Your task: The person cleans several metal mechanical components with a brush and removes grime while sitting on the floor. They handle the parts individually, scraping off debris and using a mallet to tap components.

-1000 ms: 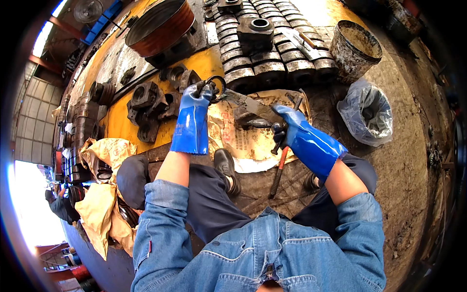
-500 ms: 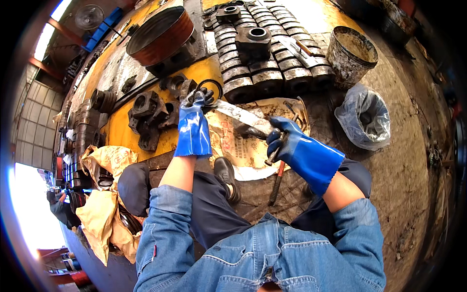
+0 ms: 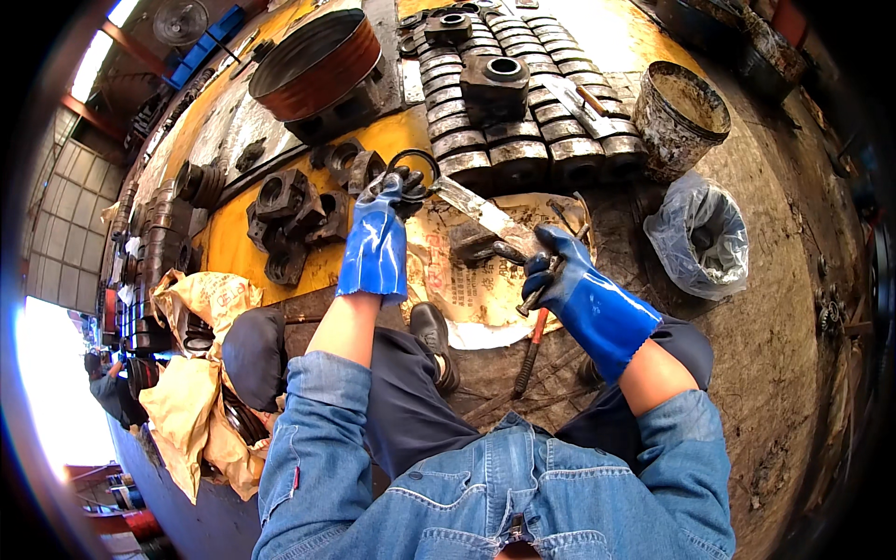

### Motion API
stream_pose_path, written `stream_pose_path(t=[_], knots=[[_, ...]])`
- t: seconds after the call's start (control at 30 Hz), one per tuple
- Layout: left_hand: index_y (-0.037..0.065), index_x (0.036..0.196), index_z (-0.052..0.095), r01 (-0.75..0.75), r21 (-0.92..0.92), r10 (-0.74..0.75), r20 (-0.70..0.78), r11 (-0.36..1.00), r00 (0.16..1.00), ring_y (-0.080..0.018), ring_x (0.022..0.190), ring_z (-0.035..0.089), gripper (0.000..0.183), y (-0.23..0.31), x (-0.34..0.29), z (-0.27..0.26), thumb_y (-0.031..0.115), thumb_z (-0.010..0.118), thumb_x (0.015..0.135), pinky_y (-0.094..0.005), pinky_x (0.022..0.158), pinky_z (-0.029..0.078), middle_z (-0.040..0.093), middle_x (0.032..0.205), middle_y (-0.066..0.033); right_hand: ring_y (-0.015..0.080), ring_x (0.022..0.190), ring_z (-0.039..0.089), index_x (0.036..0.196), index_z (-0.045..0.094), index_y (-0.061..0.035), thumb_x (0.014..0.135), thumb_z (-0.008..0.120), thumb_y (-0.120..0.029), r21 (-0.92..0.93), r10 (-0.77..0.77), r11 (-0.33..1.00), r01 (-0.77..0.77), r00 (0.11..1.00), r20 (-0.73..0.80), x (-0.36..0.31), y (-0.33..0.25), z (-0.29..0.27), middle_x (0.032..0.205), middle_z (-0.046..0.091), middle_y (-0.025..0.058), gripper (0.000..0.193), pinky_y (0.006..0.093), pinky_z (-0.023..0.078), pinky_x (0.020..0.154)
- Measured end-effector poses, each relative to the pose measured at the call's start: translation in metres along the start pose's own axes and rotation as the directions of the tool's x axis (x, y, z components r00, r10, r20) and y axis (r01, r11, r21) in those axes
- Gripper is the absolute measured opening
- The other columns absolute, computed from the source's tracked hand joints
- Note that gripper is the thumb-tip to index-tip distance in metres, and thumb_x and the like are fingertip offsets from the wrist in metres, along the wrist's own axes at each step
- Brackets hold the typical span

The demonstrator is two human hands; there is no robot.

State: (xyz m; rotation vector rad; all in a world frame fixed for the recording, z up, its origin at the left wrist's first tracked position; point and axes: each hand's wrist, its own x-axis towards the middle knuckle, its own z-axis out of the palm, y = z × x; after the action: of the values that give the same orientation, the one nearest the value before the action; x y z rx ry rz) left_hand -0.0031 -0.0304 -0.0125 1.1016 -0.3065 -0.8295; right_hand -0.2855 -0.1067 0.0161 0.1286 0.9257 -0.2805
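Observation:
My left hand (image 3: 375, 238), in a blue rubber glove with blackened fingers, pinches a thin black ring (image 3: 435, 168). My right hand (image 3: 597, 294), gloved alike, is closed around a flat, pale scraper blade (image 3: 481, 210). The blade slants up and left, its far end beside the ring; whether they touch I cannot tell. A bolt-like metal rod end (image 3: 530, 303) shows under the right fingers; whether it is gripped too is unclear. Beneath the hands, a stained paper sheet (image 3: 457, 303) lies on the floor with a dark metal block (image 3: 471, 241) on it.
Rows of dark metal cylinders (image 3: 457, 140) stand ahead, with a bored block (image 3: 495, 89) on top. Dirty bucket (image 3: 686, 140) and plastic-lined container (image 3: 700, 238) are at right. Left are nut-like blocks (image 3: 285, 210), a rusty round pan (image 3: 317, 70) and brown paper sacks (image 3: 182, 411). A red-handled tool (image 3: 532, 359) lies near my feet.
The blade now slants more steeply, its far end closer to the ring. Both hands sit slightly farther right in the picture, and the whole view has shifted a little.

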Motion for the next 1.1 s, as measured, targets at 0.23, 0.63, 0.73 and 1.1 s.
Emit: stream_pose_path(t=[0.23, 0.63, 0.73, 1.1], knots=[[-0.001, 0.119, 0.067, -0.064, 0.268, 0.017, 0.173, 0.961, 0.985, -0.0177, 0.091, 0.069, 0.029, 0.003, -0.016, 0.009, 0.018, 0.064, 0.098, -0.0294, 0.084, 0.057, 0.072, 0.106, -0.0102, 0.0130, 0.050, 0.044, 0.086, 0.050, -0.0177, 0.086, 0.069, -0.029, 0.002, 0.009, 1.000, -0.009, 0.995, 0.102, 0.000, -0.016, -0.006, 0.062, 0.049, 0.0031, 0.022, 0.0270, 0.031, 0.045], [-0.004, 0.120, 0.064, -0.051, 0.022, 0.048, 0.114, 0.998, 0.992, -0.0215, 0.092, 0.072, 0.031, -0.004, 0.014, -0.020, 0.017, 0.064, 0.098, -0.0344, 0.082, 0.060, 0.073, 0.106, -0.0151, 0.0104, 0.052, 0.054, 0.103, 0.057, -0.0147, 0.092, 0.063, -0.031, 0.257, -0.033, 0.966, -0.020, 0.979, 0.203, 0.016, -0.027, -0.022, 0.068, 0.057, 0.0021, 0.020, 0.0248, 0.038, 0.043], [-0.002, 0.122, 0.064, -0.088, -0.046, 0.094, 0.156, 0.995, 0.983, -0.0230, 0.095, 0.072, 0.031, -0.001, 0.023, -0.037, 0.017, 0.065, 0.097, -0.0352, 0.085, 0.060, 0.072, 0.109, -0.0143, 0.0118, 0.055, 0.060, 0.102, 0.057, -0.0148, 0.092, 0.064, -0.029, 0.262, -0.074, 0.964, 0.052, 0.994, 0.075, 0.019, -0.004, -0.010, 0.070, 0.061, 0.0030, 0.018, 0.0263, 0.041, 0.041], [0.001, 0.118, 0.068, -0.479, 0.476, 0.385, 0.287, 0.737, 0.877, -0.0130, 0.095, 0.064, 0.027, -0.001, -0.034, 0.036, 0.015, 0.068, 0.094, -0.0274, 0.089, 0.049, 0.072, 0.102, -0.0068, 0.0118, 0.059, 0.063, 0.105, 0.058, -0.0165, 0.095, 0.060, -0.027, 0.373, -0.008, 0.926, -0.056, 0.986, 0.166, 0.027, 0.005, -0.005, 0.087, 0.069, 0.0072, 0.015, 0.0249, 0.046, 0.041]])
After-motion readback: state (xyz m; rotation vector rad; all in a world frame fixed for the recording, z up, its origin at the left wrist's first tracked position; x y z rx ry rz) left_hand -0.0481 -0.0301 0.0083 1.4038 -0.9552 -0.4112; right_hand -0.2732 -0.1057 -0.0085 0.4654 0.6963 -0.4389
